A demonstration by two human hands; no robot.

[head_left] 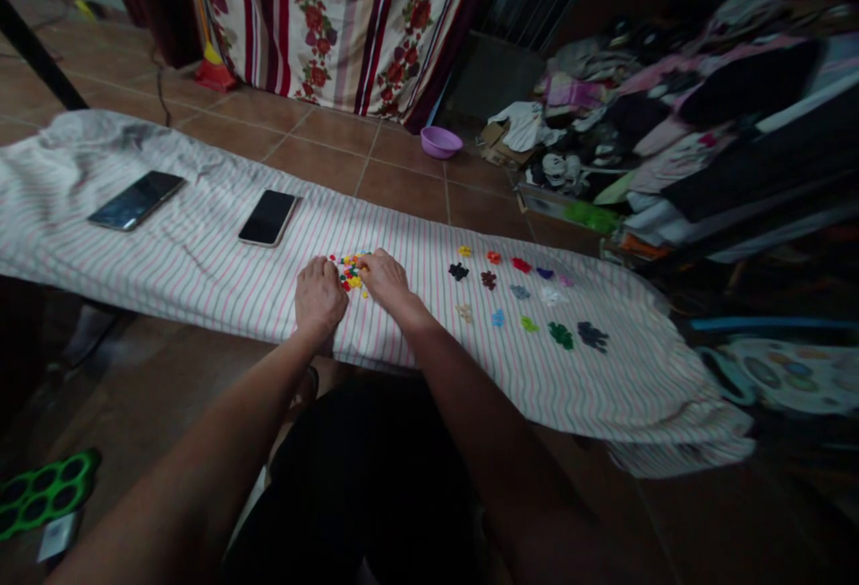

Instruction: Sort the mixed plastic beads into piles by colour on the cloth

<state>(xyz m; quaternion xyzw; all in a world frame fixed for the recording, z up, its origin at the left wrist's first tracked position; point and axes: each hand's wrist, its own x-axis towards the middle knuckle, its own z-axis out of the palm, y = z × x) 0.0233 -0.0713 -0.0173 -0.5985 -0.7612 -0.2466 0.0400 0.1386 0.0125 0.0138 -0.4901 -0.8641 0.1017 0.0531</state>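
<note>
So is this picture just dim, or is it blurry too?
All head view: dim overall, the lap nearly black; the clothes pile looks soft and stretched toward the right edge, likely from a wide lens; one phone carries a pale reflection; small pieces by the right hand blur together.

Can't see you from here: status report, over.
Left hand beside mixed-colour pieces. Right hand at their right edge. Nearer phone clear of both hands.

1. My left hand (321,296) lies back up, its fingers bent.
2. My right hand (387,278) sits just beside it, fingers curled toward the left; I can't make out its grip.
3. Both my bare forearms reach forward, drawing closer together toward the wrists.
</note>
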